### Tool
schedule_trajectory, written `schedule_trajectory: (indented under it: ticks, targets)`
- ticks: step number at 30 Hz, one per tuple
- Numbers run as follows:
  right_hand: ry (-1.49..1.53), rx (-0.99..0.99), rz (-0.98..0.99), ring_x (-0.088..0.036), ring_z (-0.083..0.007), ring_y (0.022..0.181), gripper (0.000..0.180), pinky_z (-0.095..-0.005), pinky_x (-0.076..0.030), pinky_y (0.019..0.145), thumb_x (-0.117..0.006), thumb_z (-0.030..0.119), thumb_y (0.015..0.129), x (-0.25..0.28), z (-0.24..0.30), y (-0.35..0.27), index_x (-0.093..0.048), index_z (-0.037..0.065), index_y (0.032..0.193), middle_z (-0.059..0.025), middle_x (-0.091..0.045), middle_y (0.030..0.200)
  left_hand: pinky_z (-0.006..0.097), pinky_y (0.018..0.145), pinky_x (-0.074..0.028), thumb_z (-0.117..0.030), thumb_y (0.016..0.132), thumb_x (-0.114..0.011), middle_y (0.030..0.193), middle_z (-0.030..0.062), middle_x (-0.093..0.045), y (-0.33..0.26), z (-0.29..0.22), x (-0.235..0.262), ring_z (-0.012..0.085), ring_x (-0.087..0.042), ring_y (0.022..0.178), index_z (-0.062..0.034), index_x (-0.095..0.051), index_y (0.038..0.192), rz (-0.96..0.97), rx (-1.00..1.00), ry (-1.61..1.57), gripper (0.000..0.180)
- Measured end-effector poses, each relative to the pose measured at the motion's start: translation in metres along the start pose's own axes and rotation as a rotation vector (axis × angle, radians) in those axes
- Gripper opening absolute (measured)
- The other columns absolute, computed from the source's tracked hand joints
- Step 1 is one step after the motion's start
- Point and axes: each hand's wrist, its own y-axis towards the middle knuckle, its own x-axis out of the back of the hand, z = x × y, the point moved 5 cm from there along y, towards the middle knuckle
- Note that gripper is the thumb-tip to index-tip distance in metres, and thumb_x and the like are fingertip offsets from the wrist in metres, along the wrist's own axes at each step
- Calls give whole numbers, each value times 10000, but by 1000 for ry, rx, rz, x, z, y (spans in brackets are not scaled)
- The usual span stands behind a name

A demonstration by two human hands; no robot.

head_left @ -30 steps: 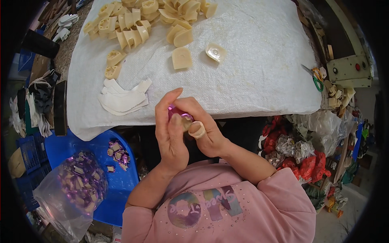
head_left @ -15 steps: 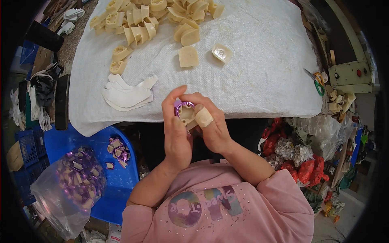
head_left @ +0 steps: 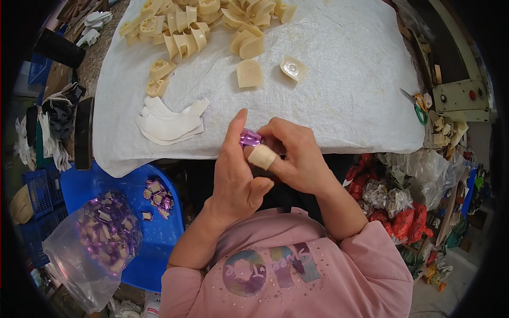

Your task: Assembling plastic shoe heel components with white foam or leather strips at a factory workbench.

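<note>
A small shoe heel with a shiny purple covering (head_left: 251, 138) is between my hands, just past the cloth's near edge. My right hand (head_left: 297, 153) is closed on it, fingers curled and the thumb, wrapped in a beige band (head_left: 261, 157), against its near side. My left hand (head_left: 233, 177) lies along the heel's left side, index finger stretched up and thumb spread away; its other fingers are mostly hidden. White curved strips (head_left: 172, 122) lie stacked to the left on the cloth. Two cream heels (head_left: 158, 78) sit behind them, and two more cream heels (head_left: 249, 73) lie farther right.
White woven cloth (head_left: 339, 106) covers the table, with a heap of cream heels (head_left: 185, 34) at the far side. Green-handled scissors (head_left: 420, 114) lie at its right edge. To my left, a blue tub (head_left: 159, 244) holds a clear bag of purple pieces (head_left: 108, 228) and several loose ones.
The heel has turned from showing its hollow cream end to its purple side. My right hand has shifted right, and my left thumb has come away from the heel.
</note>
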Motion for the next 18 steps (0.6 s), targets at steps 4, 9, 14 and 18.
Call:
schedule_trajectory:
  ticks: [4, 9, 14, 18]
  targets:
    - [95, 322, -246, -538, -223, 597, 245, -319, -434, 558, -596, 203, 841, 7, -6, -8, -577, -19, 942, -130, -550, 735, 307, 757, -490, -264, 845, -668, 1047, 215, -571, -3, 9, 2, 223, -603, 852, 61, -401, 1268, -170, 371, -605, 596]
    - [800, -129, 39, -490, -83, 661, 191, -274, -425, 572, -517, 191, 915, -4, -34, -2, -583, 12, 914, -1, -519, 742, 220, 735, -442, 54, 696, -687, 952, 39, -567, 0, 13, 13, 103, -535, 832, -7, -521, 1134, 75, 477, -338, 473]
    - [755, -42, 190, -539, -101, 650, 152, -271, -433, 554, -524, 162, 896, -4, -39, 4, -569, 24, 851, -16, -548, 738, 222, 693, -459, 87, 647, -695, 945, 57, -557, 3, 7, 19, 114, -549, 822, -5, -544, 1099, 131, 339, -183, 486]
    - [223, 198, 58, -582, -185, 600, 131, -300, -449, 537, -577, 129, 830, 3, -20, 3, -556, 7, 789, -88, -570, 676, 224, 636, -466, 87, 633, -711, 914, 73, -561, 1, 6, 15, 122, -560, 786, -19, -543, 1088, 80, 214, -124, 497]
